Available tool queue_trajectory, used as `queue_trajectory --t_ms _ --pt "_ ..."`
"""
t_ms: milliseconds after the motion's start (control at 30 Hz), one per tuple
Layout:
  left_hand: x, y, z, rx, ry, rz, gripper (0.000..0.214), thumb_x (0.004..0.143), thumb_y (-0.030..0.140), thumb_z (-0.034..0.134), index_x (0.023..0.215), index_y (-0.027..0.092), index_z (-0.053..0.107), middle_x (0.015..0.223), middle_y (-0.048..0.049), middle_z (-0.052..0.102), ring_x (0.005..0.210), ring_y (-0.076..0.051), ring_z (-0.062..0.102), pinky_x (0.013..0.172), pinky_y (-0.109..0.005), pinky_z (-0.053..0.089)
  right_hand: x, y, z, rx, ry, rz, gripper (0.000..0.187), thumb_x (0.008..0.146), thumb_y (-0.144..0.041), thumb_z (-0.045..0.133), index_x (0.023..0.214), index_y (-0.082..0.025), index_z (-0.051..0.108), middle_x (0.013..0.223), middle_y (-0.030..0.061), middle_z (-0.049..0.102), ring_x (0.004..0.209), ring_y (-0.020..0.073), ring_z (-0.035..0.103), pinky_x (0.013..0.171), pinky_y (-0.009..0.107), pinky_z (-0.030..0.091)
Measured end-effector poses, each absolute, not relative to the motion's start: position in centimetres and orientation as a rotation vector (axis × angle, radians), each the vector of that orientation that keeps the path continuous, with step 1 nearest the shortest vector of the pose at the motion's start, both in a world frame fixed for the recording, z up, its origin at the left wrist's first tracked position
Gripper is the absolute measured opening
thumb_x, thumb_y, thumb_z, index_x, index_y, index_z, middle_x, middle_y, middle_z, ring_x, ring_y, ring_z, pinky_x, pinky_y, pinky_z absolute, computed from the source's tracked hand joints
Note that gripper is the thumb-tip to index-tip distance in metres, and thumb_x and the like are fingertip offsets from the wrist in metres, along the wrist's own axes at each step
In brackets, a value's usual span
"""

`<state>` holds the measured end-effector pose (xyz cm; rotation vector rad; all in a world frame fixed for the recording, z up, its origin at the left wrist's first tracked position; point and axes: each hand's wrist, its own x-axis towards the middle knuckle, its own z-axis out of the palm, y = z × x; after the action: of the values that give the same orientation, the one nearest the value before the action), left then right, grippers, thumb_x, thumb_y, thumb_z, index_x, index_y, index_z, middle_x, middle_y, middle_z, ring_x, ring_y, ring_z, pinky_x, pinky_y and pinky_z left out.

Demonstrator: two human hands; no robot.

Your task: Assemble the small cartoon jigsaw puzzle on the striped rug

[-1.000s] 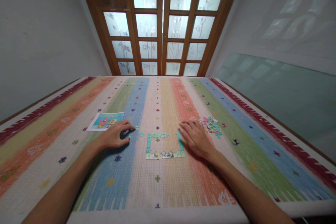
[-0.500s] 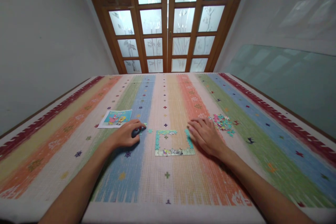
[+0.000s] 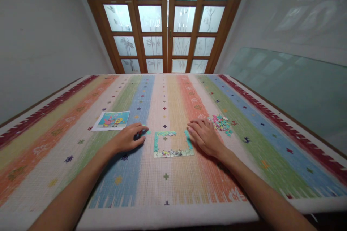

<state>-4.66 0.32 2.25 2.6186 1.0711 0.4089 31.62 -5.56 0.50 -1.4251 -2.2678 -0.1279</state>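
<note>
A partly joined jigsaw puzzle (image 3: 173, 153) lies in front of me as a rectangular border. It has a gap in its upper right edge and a bare middle. My left hand (image 3: 132, 138) is just left of it, fingers curved and the thumb apart from the index finger. At those fingertips is a small teal puzzle piece (image 3: 148, 133); other pieces may be hidden under the fingers. My right hand (image 3: 204, 138) rests palm down, fingers stretched, over the border's upper right corner. Beyond it lies a pile of loose puzzle pieces (image 3: 222, 124).
A printed cartoon picture (image 3: 111, 120) lies beyond my left hand. The table wears a striped cloth (image 3: 165, 187). Wooden doors with glass panes (image 3: 168, 36) stand past the far edge, and a greenish glass panel (image 3: 292, 86) leans at the right wall.
The view has shifted, so everything sits further left. My left hand has moved slightly right, closer to the puzzle, covering more of the loose pieces there. My right hand stays at the corner.
</note>
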Motion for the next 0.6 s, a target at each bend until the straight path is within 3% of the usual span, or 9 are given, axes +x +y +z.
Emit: queue_trajectory --t_ms 200,400,600 --pt "-3.6 0.0 1.8 2.623 1.087 0.485 0.03 0.099 0.04 0.047 0.109 0.019 0.067 0.093 -0.0072 0.064 0.086 -0.022 0.061 0.082 -0.035 0.049 31.5 -5.7 0.7 -1.427 -2.271 -0.164 0.029 0.107 -0.027 0.041 0.114 -0.022 0.068 0.123 0.0092 0.07 0.109 0.0281 0.057 0.094 0.045 0.039" --pt "-2.9 -0.2 2.0 2.536 1.136 0.615 0.014 0.091 0.033 0.056 0.088 0.02 0.06 0.087 -0.0047 0.061 0.085 -0.022 0.057 0.08 -0.035 0.048 31.5 -5.8 0.9 -1.432 -2.267 -0.132 0.03 0.107 -0.027 0.041 0.117 -0.023 0.069 0.125 0.0102 0.07 0.111 0.0293 0.057 0.095 0.047 0.04" --pt "-1.7 -1.1 2.5 2.321 1.101 0.697 0.012 0.093 0.031 0.056 0.088 0.02 0.059 0.08 -0.0027 0.064 0.073 -0.019 0.057 0.073 -0.035 0.048 31.0 -6.2 1.1 -1.375 -2.259 -0.002 0.031 0.107 -0.029 0.04 0.12 -0.021 0.067 0.125 0.0113 0.069 0.112 0.03 0.057 0.098 0.049 0.041"
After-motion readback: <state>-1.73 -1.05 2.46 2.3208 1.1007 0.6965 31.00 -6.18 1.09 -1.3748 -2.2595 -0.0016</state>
